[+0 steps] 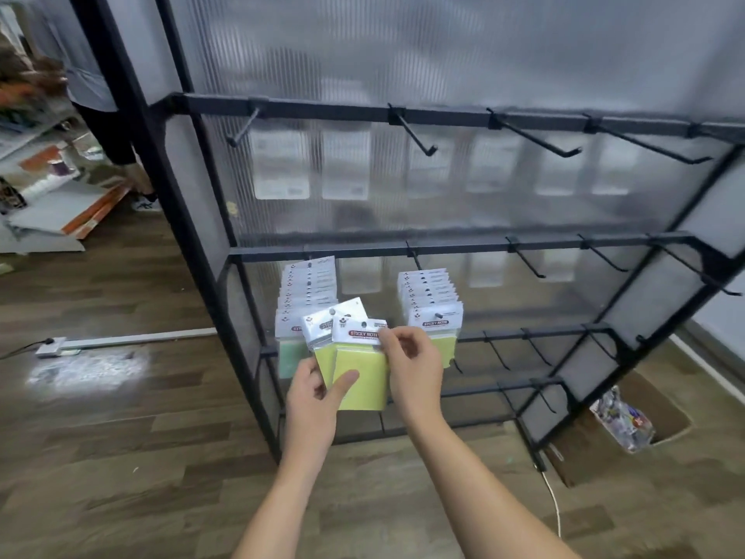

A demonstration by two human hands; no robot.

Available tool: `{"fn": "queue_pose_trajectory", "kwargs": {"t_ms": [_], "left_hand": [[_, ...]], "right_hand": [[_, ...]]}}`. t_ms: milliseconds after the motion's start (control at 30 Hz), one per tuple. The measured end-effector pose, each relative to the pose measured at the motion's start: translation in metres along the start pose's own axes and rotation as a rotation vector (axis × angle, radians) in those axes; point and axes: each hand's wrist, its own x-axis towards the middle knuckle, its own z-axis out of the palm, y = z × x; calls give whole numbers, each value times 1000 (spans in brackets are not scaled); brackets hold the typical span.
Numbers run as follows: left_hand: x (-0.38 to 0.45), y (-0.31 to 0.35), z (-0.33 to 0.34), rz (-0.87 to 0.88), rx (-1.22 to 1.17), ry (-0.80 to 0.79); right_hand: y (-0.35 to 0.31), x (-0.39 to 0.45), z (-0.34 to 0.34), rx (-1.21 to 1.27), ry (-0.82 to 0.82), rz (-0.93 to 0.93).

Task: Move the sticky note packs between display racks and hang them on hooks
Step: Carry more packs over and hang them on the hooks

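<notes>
A black display rack (403, 248) with rows of hooks stands in front of me. My left hand (312, 401) grips a small fan of yellow sticky note packs (361, 377) by their lower part, thumb across the front pack. My right hand (411, 369) pinches the white header card of the front pack at its upper right corner. Behind the held packs, a row of packs (308, 288) hangs on a second-bar hook at the left. Another row of yellow packs (431, 304) hangs on a hook just right of my hands.
Several bare hooks (536, 139) line the top bar, with more to the right on the lower bars. A cardboard box (629, 429) with a plastic bag sits on the floor at the right. A person (109, 127) stands by white shelves far left. A power strip (52, 346) lies on the wooden floor.
</notes>
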Motion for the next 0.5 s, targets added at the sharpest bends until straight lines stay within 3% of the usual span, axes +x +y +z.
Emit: {"fn": "queue_pose_trajectory", "kwargs": {"t_ms": [200,500], "left_hand": [[-14,-12,42,34,97,29],[-29,-22,67,32,127,134]], "right_hand": [[3,39,-65,23,137,-65],[22,72,-86,-133,77,-108]]}}
